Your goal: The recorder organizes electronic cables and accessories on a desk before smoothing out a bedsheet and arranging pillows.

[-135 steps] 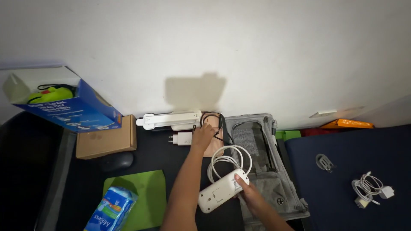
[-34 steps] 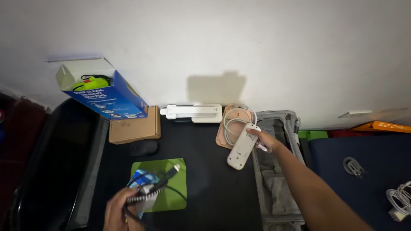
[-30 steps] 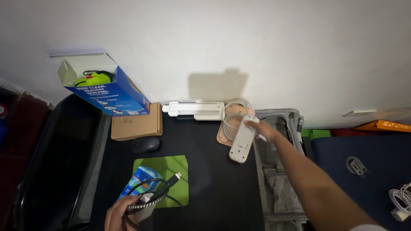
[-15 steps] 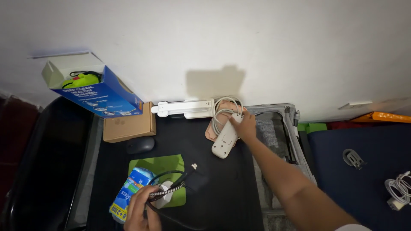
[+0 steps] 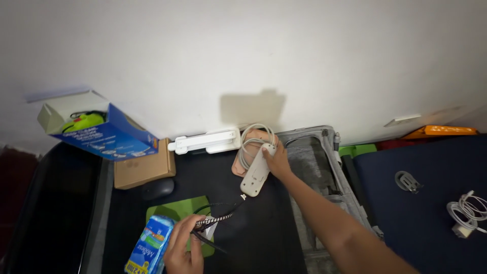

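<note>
My right hand [image 5: 278, 161] rests on a white power strip [image 5: 255, 173] whose coiled white cord [image 5: 249, 143] lies on a small pink pad [image 5: 244, 157] near the wall. My left hand [image 5: 183, 247] is low in the view and grips a black-and-white braided cable [image 5: 215, 220] together with a white charger block; the cable's plug end points toward the power strip. The left hand is above a green mat [image 5: 176, 215], beside a blue tissue pack [image 5: 146, 247].
A white folding stand [image 5: 205, 141] lies along the wall. A brown cardboard box [image 5: 140, 169], a dark mouse [image 5: 158, 189] and an open blue carton [image 5: 99, 133] are at left. A grey open pouch [image 5: 317, 165] lies right; white cable bundle [image 5: 465, 211] far right.
My right hand has laid the power strip down by the pink pad. My left hand carried the braided cable and charger from the pad down over the green mat.
</note>
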